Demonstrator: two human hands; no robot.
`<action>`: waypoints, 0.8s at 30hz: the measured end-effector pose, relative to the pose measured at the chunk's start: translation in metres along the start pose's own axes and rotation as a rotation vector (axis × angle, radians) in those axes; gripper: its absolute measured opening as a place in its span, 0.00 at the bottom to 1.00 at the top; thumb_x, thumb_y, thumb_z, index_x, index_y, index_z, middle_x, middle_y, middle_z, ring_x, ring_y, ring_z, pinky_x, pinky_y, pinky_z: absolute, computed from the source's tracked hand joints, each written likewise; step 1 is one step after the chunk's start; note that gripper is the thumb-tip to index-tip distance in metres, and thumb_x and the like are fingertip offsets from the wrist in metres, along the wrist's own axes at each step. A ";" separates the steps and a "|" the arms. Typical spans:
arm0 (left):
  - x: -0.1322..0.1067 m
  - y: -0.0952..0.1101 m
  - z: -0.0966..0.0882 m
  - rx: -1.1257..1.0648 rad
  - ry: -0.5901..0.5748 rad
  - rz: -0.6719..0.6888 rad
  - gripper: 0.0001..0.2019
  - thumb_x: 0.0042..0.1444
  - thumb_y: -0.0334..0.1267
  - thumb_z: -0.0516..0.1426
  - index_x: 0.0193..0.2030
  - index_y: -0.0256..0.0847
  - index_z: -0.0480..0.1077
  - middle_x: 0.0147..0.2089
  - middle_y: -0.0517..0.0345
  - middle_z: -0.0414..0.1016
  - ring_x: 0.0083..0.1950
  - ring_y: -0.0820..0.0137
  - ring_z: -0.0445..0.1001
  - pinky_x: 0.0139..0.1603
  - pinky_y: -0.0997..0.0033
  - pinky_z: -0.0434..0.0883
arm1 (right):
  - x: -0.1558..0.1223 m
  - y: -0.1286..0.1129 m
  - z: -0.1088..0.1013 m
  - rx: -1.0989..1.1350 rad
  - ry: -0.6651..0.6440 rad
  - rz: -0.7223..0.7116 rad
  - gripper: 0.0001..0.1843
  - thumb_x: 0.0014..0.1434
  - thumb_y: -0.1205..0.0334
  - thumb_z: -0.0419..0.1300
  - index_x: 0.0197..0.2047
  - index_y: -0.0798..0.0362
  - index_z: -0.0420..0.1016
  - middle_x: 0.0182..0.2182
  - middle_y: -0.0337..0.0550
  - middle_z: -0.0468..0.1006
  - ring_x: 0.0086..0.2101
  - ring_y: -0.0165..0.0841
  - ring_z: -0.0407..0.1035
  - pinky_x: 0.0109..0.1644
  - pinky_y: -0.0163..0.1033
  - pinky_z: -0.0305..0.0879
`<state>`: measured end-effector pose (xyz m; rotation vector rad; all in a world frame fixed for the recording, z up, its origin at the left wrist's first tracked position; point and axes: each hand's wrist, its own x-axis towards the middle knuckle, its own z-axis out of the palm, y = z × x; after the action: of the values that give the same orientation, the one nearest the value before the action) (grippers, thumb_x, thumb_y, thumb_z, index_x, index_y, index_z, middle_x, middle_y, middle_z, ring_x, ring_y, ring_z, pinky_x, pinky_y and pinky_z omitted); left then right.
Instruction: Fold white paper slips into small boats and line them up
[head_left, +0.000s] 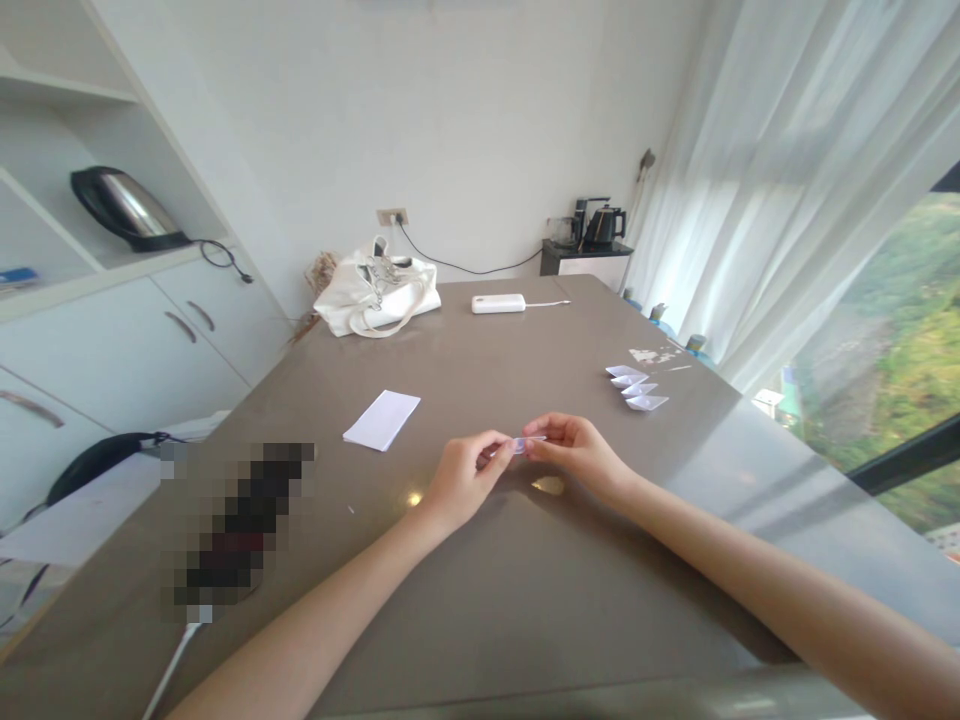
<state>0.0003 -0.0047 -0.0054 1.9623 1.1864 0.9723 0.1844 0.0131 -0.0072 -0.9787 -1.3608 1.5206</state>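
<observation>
Between my two hands, above the middle of the table (465, 370), is a small folded white paper (519, 446). My left hand (471, 472) pinches its left end with thumb and fingers. The other end is pinched by my right hand (579, 452). Fingers cover much of the paper, so its full shape is hidden. Several folded paper boats (646, 404) stand in a row farther off to the right. A stack of white paper sheets (382, 420) lies flat to the left of my left hand.
A white handbag (379, 290) and a white power bank (498, 304) with a short cable are at the table's far side. Paper scraps (652, 355) lie near the right edge. A blurred-out dark object (244, 525) with a white cable (172, 665) is at the left.
</observation>
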 end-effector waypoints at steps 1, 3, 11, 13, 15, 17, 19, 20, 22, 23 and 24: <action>0.001 -0.001 0.000 -0.074 -0.007 -0.046 0.14 0.59 0.45 0.52 0.37 0.38 0.74 0.33 0.54 0.78 0.32 0.68 0.75 0.35 0.73 0.69 | 0.000 0.000 0.000 0.005 0.007 -0.002 0.20 0.42 0.55 0.70 0.36 0.55 0.73 0.31 0.42 0.79 0.33 0.33 0.75 0.41 0.38 0.71; 0.003 -0.004 0.001 -0.199 -0.025 -0.108 0.14 0.57 0.46 0.55 0.38 0.37 0.74 0.35 0.52 0.79 0.35 0.67 0.76 0.37 0.72 0.70 | 0.000 0.000 -0.001 0.013 0.012 -0.013 0.20 0.42 0.56 0.70 0.37 0.55 0.72 0.32 0.43 0.79 0.33 0.33 0.75 0.42 0.39 0.70; 0.006 -0.011 0.002 -0.350 -0.020 -0.151 0.12 0.50 0.42 0.62 0.35 0.34 0.76 0.36 0.49 0.80 0.37 0.66 0.76 0.40 0.70 0.71 | 0.002 0.003 -0.001 -0.029 0.017 -0.069 0.18 0.43 0.62 0.68 0.38 0.57 0.72 0.31 0.42 0.78 0.32 0.31 0.74 0.40 0.37 0.69; 0.006 -0.011 0.003 -0.384 -0.032 -0.173 0.11 0.49 0.42 0.62 0.33 0.34 0.76 0.33 0.51 0.79 0.33 0.68 0.75 0.37 0.71 0.71 | 0.002 0.004 -0.001 -0.041 0.022 -0.084 0.18 0.43 0.62 0.68 0.38 0.56 0.71 0.29 0.41 0.77 0.31 0.31 0.73 0.38 0.37 0.69; 0.005 -0.009 0.004 -0.451 -0.057 -0.193 0.11 0.50 0.43 0.62 0.32 0.34 0.75 0.30 0.53 0.78 0.30 0.71 0.74 0.33 0.74 0.70 | 0.002 0.004 0.000 -0.042 0.038 -0.117 0.17 0.44 0.61 0.68 0.36 0.55 0.69 0.29 0.40 0.76 0.30 0.30 0.72 0.36 0.36 0.68; 0.005 -0.007 0.006 -0.550 -0.081 -0.236 0.12 0.51 0.43 0.61 0.32 0.33 0.73 0.28 0.55 0.77 0.29 0.73 0.74 0.32 0.75 0.70 | 0.001 0.005 0.001 -0.064 0.060 -0.167 0.15 0.45 0.61 0.68 0.32 0.54 0.66 0.27 0.38 0.75 0.28 0.29 0.71 0.33 0.34 0.67; 0.004 -0.004 0.008 -0.651 -0.088 -0.293 0.13 0.50 0.43 0.62 0.34 0.33 0.71 0.30 0.54 0.77 0.31 0.72 0.75 0.34 0.74 0.72 | 0.000 0.004 0.002 -0.138 0.079 -0.196 0.13 0.47 0.60 0.66 0.28 0.54 0.64 0.24 0.36 0.73 0.25 0.28 0.68 0.30 0.33 0.65; 0.004 -0.004 0.009 -0.688 -0.087 -0.311 0.14 0.50 0.43 0.62 0.35 0.33 0.71 0.31 0.53 0.78 0.32 0.71 0.76 0.35 0.73 0.73 | -0.001 0.004 0.003 -0.179 0.077 -0.196 0.12 0.48 0.59 0.66 0.27 0.54 0.65 0.23 0.36 0.73 0.24 0.27 0.67 0.29 0.33 0.65; 0.004 -0.004 0.010 -0.719 -0.078 -0.315 0.14 0.50 0.44 0.62 0.36 0.33 0.70 0.33 0.52 0.78 0.34 0.70 0.77 0.37 0.72 0.73 | -0.002 0.002 0.004 -0.235 0.045 -0.175 0.12 0.51 0.56 0.64 0.27 0.56 0.70 0.23 0.38 0.73 0.24 0.28 0.67 0.29 0.33 0.65; 0.004 -0.004 0.010 -0.717 -0.071 -0.302 0.15 0.50 0.44 0.62 0.37 0.33 0.69 0.33 0.52 0.78 0.34 0.70 0.77 0.37 0.72 0.73 | -0.003 0.000 0.005 -0.239 0.018 -0.158 0.13 0.52 0.55 0.63 0.28 0.57 0.72 0.23 0.40 0.74 0.24 0.29 0.67 0.30 0.34 0.65; 0.005 -0.006 0.010 -0.707 -0.063 -0.285 0.15 0.50 0.43 0.62 0.38 0.33 0.69 0.34 0.52 0.78 0.34 0.70 0.77 0.37 0.72 0.74 | -0.004 -0.001 0.005 -0.226 -0.008 -0.141 0.14 0.53 0.53 0.62 0.29 0.57 0.74 0.24 0.40 0.75 0.25 0.29 0.68 0.31 0.35 0.66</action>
<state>0.0074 0.0002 -0.0137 1.2204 0.8857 0.9923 0.1806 0.0078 -0.0056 -0.9913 -1.5986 1.2868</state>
